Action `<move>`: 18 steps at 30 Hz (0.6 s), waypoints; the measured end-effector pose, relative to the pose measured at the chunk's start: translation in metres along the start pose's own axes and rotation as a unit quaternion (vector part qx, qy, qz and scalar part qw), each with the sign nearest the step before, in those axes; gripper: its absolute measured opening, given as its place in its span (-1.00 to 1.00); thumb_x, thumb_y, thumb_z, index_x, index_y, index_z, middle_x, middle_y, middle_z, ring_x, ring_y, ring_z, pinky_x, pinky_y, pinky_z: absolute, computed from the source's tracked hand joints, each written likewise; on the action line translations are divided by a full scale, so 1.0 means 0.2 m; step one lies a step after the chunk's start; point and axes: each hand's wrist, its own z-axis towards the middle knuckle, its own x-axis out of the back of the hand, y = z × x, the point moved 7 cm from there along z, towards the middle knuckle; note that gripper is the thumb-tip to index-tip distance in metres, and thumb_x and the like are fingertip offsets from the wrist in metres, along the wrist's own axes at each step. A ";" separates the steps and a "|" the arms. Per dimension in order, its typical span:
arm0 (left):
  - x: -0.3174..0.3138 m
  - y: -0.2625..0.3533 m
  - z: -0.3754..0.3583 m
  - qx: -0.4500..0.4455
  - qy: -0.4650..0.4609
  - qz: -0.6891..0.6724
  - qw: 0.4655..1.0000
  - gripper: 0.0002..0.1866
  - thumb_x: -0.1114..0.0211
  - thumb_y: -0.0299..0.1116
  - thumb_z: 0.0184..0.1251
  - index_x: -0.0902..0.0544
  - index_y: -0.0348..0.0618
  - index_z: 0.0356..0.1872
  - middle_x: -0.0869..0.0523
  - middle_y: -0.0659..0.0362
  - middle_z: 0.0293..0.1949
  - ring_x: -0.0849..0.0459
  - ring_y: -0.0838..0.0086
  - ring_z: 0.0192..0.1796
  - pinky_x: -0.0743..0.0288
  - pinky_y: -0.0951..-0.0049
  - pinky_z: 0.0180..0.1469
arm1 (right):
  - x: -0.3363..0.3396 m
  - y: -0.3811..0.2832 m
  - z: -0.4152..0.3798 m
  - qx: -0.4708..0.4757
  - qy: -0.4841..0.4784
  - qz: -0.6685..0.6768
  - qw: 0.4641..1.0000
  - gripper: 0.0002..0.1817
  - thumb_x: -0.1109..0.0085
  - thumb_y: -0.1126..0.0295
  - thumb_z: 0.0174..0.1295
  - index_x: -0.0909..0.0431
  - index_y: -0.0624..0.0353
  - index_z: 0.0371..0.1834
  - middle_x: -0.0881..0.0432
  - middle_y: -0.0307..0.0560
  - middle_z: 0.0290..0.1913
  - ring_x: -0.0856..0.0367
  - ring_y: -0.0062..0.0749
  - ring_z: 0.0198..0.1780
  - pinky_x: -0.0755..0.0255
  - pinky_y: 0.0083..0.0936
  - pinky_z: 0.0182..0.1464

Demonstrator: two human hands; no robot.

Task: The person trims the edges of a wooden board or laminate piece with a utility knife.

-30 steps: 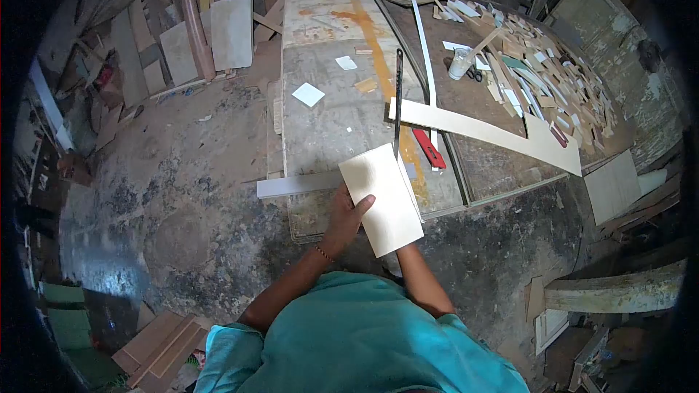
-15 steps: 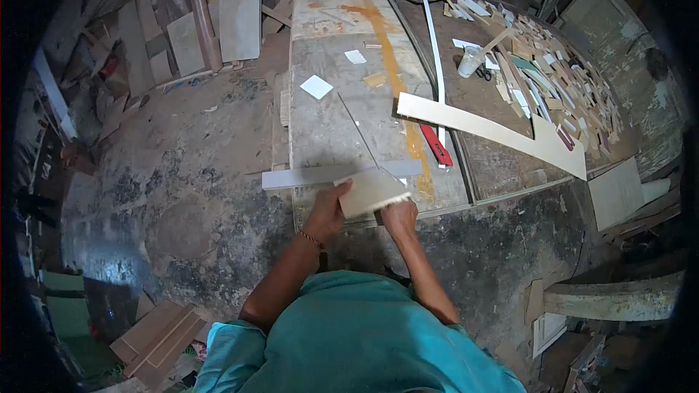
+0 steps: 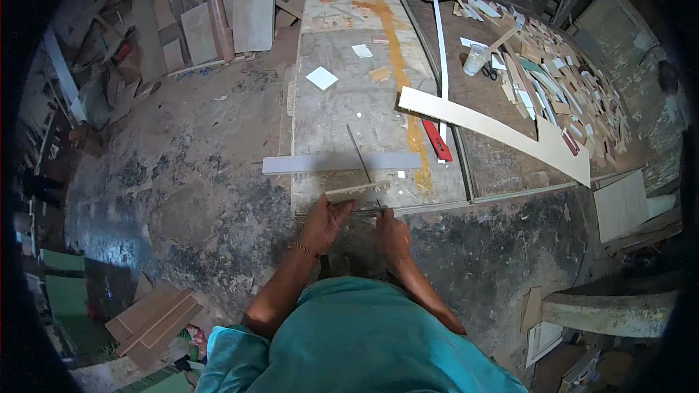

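My left hand (image 3: 325,227) grips a small wooden board (image 3: 357,190) by its near left part, thumb along its edge. The board is tilted so that mostly its narrow, rough pale edge faces me. Closed around the near end of a long, thin, dark metal tool (image 3: 358,151) is my right hand (image 3: 394,233). The tool passes behind the board and sticks out over the workbench (image 3: 328,120); its kind is unclear. Just beyond the board lies a long pale grey strip (image 3: 291,165).
A curved pale plywood piece (image 3: 488,128) spans two bench tops, beside a red tool (image 3: 437,141). Many offcuts (image 3: 561,87) cover the right side near a plastic cup (image 3: 475,60). White square pieces (image 3: 322,78) lie farther back. Boards (image 3: 255,16) lean at the back left.
The board has turned from showing its broad face to nearly edge-on. My right hand has drawn slightly left and down, and the tool's far end has come nearer to me.
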 end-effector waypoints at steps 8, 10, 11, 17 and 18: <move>0.26 -0.20 -0.19 -0.037 0.082 -0.028 0.996 -0.74 0.08 -0.39 0.26 -0.41 -0.36 -0.14 -0.54 0.05 -0.23 -0.57 0.29 -0.17 -0.53 0.50 -0.09 | -0.05 0.08 -0.10 0.137 0.001 0.005 0.991 -0.80 0.11 0.28 0.14 -0.34 0.20 -0.32 -0.50 0.16 -0.61 -0.51 0.05 -0.51 -0.32 -0.11 -0.47; 0.16 -0.17 -0.17 -0.050 0.071 -0.046 0.995 -0.74 0.08 -0.40 0.26 -0.41 -0.36 -0.12 -0.54 0.03 -0.19 -0.56 0.29 -0.16 -0.54 0.51 -0.10 | -0.03 0.07 -0.04 0.155 0.008 -0.002 0.988 -0.80 0.11 0.28 0.14 -0.35 0.21 -0.33 -0.49 0.15 -0.62 -0.50 0.05 -0.51 -0.32 -0.12 -0.46; 0.14 -0.16 -0.14 -0.068 0.061 -0.039 0.995 -0.74 0.10 -0.39 0.27 -0.41 -0.36 -0.13 -0.54 0.04 -0.19 -0.56 0.29 -0.17 -0.54 0.50 -0.10 | -0.02 0.06 0.01 0.159 0.016 -0.013 0.987 -0.80 0.11 0.28 0.14 -0.35 0.21 -0.35 -0.49 0.14 -0.64 -0.50 0.05 -0.51 -0.32 -0.12 -0.46; 0.11 -0.04 0.08 -0.134 0.082 -0.067 0.985 -0.65 0.20 -0.26 0.32 -0.36 -0.37 -0.12 -0.56 -0.01 -0.25 -0.60 0.30 -0.27 -0.58 0.42 -0.18 | -0.01 -0.03 0.28 0.222 0.041 0.010 0.974 -0.79 0.07 0.30 0.10 -0.38 0.25 -0.45 -0.49 0.16 -0.45 -0.50 0.04 -0.36 -0.33 -0.14 -0.34; 0.16 -0.02 0.13 -0.135 0.077 -0.085 0.984 -0.65 0.19 -0.25 0.32 -0.37 -0.38 -0.13 -0.56 -0.01 -0.26 -0.61 0.29 -0.29 -0.59 0.42 -0.20 | -0.01 -0.07 0.31 0.252 0.054 0.009 0.966 -0.79 0.06 0.31 0.09 -0.38 0.26 -0.46 -0.49 0.16 -0.40 -0.50 0.04 -0.31 -0.33 -0.15 -0.31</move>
